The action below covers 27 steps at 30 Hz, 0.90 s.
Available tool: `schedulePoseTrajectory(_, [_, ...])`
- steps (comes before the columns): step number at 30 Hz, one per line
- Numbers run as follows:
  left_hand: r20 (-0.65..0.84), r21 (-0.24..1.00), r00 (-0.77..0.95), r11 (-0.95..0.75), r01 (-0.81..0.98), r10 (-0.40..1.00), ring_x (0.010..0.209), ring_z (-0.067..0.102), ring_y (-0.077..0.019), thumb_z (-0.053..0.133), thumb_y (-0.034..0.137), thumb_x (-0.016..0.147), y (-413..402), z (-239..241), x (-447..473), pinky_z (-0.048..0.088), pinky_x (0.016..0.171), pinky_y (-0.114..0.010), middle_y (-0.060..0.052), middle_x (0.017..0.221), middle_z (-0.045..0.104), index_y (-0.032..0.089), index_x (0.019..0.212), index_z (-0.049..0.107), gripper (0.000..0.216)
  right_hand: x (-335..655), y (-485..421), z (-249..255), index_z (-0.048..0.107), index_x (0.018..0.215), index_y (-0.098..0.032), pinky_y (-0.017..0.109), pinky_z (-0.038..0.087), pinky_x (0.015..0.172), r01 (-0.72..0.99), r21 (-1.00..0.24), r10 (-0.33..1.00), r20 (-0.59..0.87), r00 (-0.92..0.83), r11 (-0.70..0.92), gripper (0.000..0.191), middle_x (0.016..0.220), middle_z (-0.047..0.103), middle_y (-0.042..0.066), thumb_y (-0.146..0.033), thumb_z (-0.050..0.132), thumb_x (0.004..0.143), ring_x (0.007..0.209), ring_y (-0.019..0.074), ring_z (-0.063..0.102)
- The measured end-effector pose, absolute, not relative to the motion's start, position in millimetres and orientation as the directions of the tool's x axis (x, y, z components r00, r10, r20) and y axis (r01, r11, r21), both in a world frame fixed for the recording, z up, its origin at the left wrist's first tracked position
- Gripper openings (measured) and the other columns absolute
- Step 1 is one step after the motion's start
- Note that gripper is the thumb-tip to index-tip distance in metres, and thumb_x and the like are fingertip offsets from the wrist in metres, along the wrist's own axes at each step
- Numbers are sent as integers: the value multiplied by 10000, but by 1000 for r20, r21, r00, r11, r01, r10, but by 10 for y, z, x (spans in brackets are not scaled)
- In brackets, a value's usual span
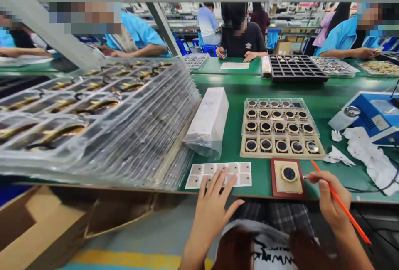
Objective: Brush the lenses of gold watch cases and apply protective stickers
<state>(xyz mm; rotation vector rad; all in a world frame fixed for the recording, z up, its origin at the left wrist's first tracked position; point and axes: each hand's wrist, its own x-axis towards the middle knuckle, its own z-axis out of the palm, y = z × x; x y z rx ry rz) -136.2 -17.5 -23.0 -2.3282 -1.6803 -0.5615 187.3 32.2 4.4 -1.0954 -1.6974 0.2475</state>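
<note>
Here, left hand (215, 203) spread flat on sticker sheet (240, 173).

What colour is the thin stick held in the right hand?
Orange; the stick in the right hand shows best in the head view.

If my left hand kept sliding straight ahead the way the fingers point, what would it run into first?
The left hand already rests its fingertips on the white sticker sheet. Beyond that, it would probably meet the plastic-wrapped white box, though depth is hard to judge.
</note>
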Motion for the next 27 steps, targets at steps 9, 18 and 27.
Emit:
schedulePoseTrajectory(9, [605,730,-335,-334,597,723,696,637,-193,590,180,903,-680,-499,-1025,529,668,-322,-49,735,679,202,807,685,136,1861,416,91,692,971,-205,329,521,659,468,-755,812,570,123,459,264,754,672,32,-375,494,1008,702,187,638])
schedulePoseTrajectory(18, [-444,874,-317,326,-361,838,433,504,-140,755,757,522,-210,-485,-784,415,457,-262,-55,447,567,158,422,623,621,1561,368,-76,577,746,-195,255,403,486,430,-705,770,638,36,564,408,571,507,-22,-362,370,1056,494,126,501])
schedulePoseTrajectory(27, [-444,887,-290,372,-273,848,458,484,-117,791,678,550,-248,-478,-881,409,507,-245,-28,474,563,166,426,615,556,1497,405,-66,533,750,-208,238,393,473,435,-636,729,681,-71,637,352,612,505,-20,-304,379,1052,511,124,492])
